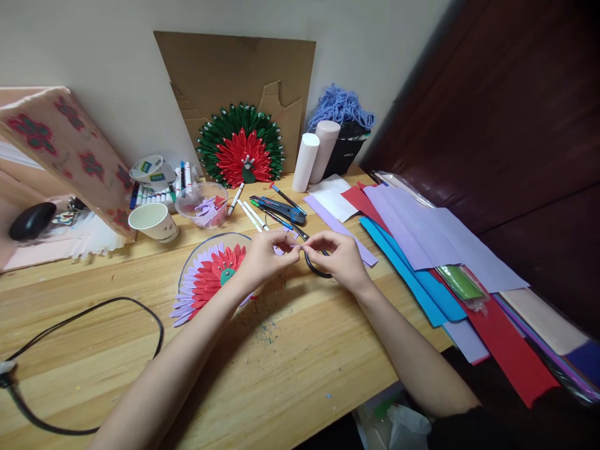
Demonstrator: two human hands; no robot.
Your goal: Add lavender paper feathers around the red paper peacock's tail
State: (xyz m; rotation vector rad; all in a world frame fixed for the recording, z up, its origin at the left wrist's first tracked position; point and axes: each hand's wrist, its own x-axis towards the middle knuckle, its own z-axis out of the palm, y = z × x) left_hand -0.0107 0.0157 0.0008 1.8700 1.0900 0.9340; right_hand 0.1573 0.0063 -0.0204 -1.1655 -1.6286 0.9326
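Over the wooden desk, my left hand and my right hand meet at the fingertips, both closed in a pinch. Between them is a small purple paper piece, mostly covered by the fingers. Scissors with black handles lie under my right hand, partly hidden by it. To the left, partly behind my left forearm, lies a fan of red and purple paper petals with a green centre, on a round outlined backing.
A finished-looking green and red petal fan leans against cardboard. Nearby are a paper cup, a clear bowl of paper scraps, a blue utility knife, and markers. Coloured sheets cover the right side; a black cable loops at left.
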